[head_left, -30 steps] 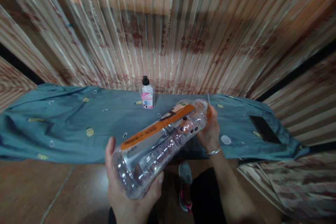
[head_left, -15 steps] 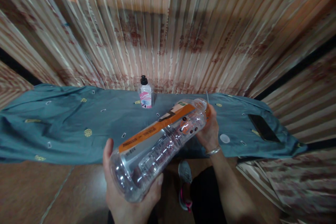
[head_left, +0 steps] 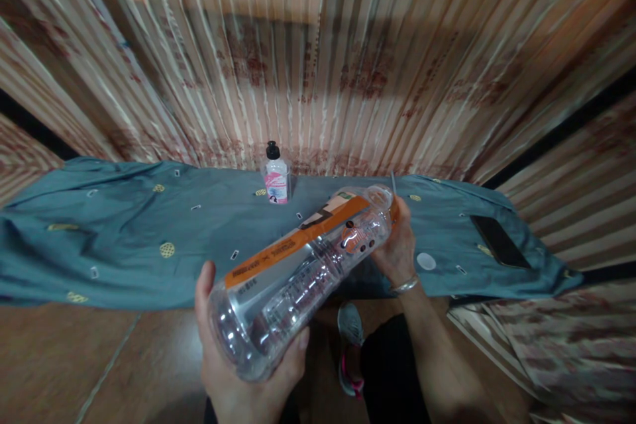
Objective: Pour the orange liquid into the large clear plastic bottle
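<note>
A large clear plastic bottle (head_left: 298, 291) with an orange-and-white printed label lies slanted across the middle of the view, lifted over the table's front edge. Its wide base rests in my left hand (head_left: 248, 371), fingers and thumb wrapped around it from either side. At the bottle's upper right end, my right hand (head_left: 397, 248) grips the narrow neck; an orange part there is mostly hidden by the fingers. A thin grey strip (head_left: 393, 182) sticks up by that end, and I cannot tell what it belongs to.
On the table's teal cloth (head_left: 124, 225) stands a small bottle (head_left: 277, 179) with a black cap and pink label, near the back. To the right lie a round whitish disc (head_left: 426, 261) and a black phone (head_left: 498, 241). A striped curtain (head_left: 318, 66) hangs behind.
</note>
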{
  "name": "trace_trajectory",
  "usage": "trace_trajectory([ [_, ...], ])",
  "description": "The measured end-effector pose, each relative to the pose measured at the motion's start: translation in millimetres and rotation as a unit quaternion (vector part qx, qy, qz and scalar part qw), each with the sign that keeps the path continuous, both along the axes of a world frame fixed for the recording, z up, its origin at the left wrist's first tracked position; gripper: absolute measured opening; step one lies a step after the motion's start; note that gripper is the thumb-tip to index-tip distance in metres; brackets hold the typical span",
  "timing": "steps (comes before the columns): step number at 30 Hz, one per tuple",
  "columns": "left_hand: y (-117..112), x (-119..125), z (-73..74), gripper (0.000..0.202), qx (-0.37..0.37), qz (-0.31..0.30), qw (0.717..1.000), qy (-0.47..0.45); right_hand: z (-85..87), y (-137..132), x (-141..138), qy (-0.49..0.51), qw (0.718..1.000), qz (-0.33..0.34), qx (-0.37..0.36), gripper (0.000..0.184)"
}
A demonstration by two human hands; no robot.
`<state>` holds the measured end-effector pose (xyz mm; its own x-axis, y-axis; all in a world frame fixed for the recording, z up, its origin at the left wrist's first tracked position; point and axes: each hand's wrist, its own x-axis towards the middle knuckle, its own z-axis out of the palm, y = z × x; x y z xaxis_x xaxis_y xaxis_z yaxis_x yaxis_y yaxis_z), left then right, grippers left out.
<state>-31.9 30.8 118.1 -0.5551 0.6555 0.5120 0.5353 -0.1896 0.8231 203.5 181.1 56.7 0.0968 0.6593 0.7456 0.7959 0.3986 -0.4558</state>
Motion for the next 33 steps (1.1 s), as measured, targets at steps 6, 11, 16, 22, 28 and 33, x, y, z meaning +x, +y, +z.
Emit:
trace_trajectory([
  [6,-0.2,-1.3,-2.5,0.112,-0.008,0.003,1.0,-0.014,-1.2,-0.4,1.2,0.004,1.0,-0.009,-0.019,0.085],
  [11,0.2,-0.2,-2.1,0.107,0.012,-0.007,1.0,-0.007,-3.9,0.0,1.5,0.007,1.0,-0.016,-0.015,0.086],
  [16,0.3,-2.2,-3.1,0.107,0.017,-0.01,1.0,0.013,-5.2,1.8,0.3,0.005,1.0,-0.02,0.004,0.083],
  [22,1.9,-2.6,-4.4,0.105,0.031,-0.011,0.999,0.011,-1.1,1.4,-0.9,0.0,1.0,-0.011,-0.001,0.084],
  [28,1.1,-1.0,-2.3,0.108,0.004,-0.001,1.0,-0.017,0.6,1.4,-2.6,0.007,1.0,-0.006,0.001,0.079],
  [33,-0.8,-0.3,-2.0,0.109,-0.002,0.003,1.0,-0.016,-1.4,2.1,-2.3,0.011,1.0,-0.02,0.0,0.078],
])
